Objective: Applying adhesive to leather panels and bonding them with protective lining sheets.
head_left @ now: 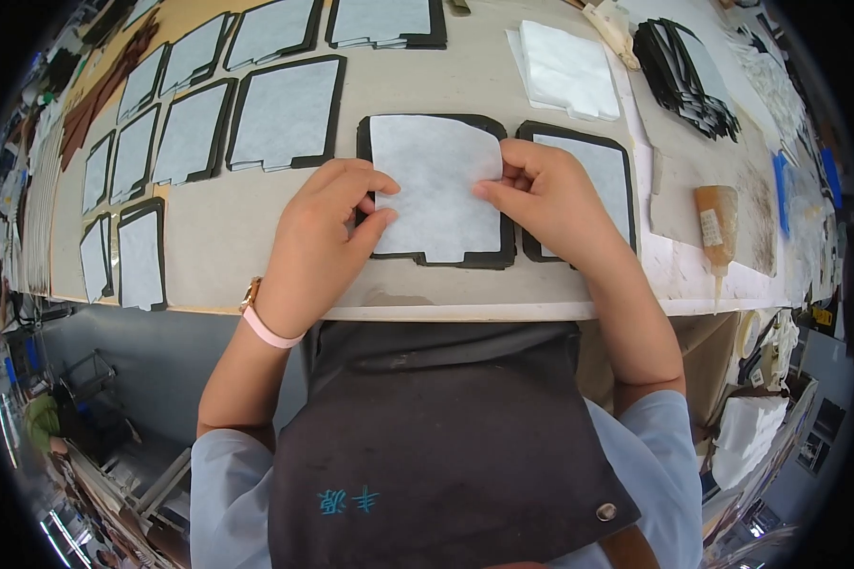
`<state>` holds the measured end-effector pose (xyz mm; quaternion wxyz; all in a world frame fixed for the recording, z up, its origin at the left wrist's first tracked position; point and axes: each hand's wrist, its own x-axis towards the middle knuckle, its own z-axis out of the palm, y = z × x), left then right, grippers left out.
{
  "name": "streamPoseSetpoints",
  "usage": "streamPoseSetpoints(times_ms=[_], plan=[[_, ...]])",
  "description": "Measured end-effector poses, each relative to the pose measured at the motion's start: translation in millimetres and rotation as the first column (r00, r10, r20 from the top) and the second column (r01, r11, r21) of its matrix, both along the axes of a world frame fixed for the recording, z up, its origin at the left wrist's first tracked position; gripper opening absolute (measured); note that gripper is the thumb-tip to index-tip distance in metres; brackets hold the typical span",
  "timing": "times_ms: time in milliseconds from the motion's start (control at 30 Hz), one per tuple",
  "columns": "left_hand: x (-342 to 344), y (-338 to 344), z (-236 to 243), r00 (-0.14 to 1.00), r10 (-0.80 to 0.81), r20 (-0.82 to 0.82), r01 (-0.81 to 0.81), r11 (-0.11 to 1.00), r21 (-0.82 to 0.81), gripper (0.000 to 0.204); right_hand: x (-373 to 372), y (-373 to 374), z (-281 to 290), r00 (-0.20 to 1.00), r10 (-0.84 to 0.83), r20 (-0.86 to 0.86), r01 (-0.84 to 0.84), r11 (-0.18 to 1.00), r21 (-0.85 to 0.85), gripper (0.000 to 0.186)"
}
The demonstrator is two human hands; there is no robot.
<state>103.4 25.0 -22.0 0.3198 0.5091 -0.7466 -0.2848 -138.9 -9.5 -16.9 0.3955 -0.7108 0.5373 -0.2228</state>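
A white sheet of interlining (436, 194) lies over a black panel (509, 232) in front of me, its top edge slightly curled. My left hand (337, 213) pinches the sheet's left edge between thumb and fingers. On the other side, my right hand (541, 194) grips the upper right edge the same way. The black panel shows as a border along the top, right and bottom. Partly under my right wrist is another black panel with a white sheet (588, 171) on it.
Several sheet-covered black panels (287, 114) stand in rows at the left. A pile of white sheets (569, 71) lies at the far right, beside a stack of black panels (678, 76). An amber glue bottle (717, 228) rests near the right front edge of the table (427, 296).
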Motion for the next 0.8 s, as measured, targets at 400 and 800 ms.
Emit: streamPoseSetpoints(times_ms=[400,800], plan=[[8.2,27.1,1.6,0.965,-0.030,0.260,0.116,0.939,-0.324,0.034,4.2,7.6,-2.9,0.997,-0.064,0.030,0.064,0.998,0.013,0.020],[7.8,19.0,-1.9,0.904,-0.085,0.419,0.244,0.907,-0.343,0.034,9.2,7.5,-8.8,0.995,-0.100,-0.019,0.098,0.993,-0.064,0.013]])
